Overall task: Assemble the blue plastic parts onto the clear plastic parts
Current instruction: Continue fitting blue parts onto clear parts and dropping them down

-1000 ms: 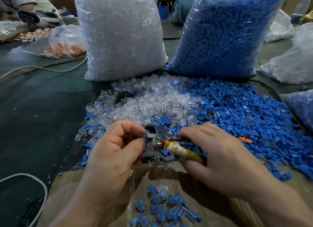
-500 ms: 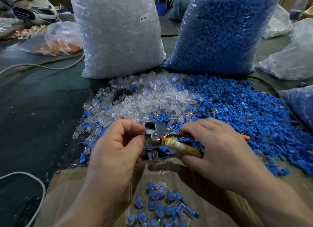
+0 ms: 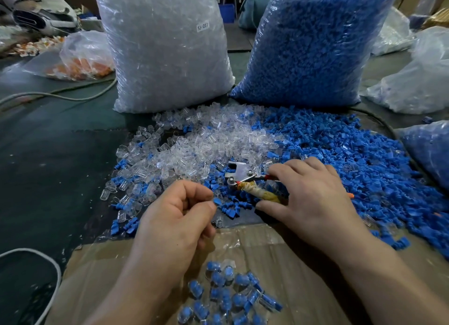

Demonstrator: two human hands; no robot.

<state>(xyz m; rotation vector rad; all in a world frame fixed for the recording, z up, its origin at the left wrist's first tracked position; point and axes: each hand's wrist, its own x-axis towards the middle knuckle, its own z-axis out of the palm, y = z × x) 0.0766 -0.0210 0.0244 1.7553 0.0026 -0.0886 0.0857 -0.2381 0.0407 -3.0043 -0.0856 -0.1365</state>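
Left hand [image 3: 179,218] feeds, right hand [image 3: 313,193] grips the metal crimping tool with tape-wrapped handle [image 3: 257,193].
Left fingers are curled, thumb and forefinger nipping what looks like a small blue plastic plug [image 3: 217,201], hard to tell, kept close to load the tool. Right fingers arch over the handle, thumb beneath, set to squeeze. Heaps of clear plastic caps [image 3: 199,145] and blue plastic plugs [image 3: 340,159] lie within reach.
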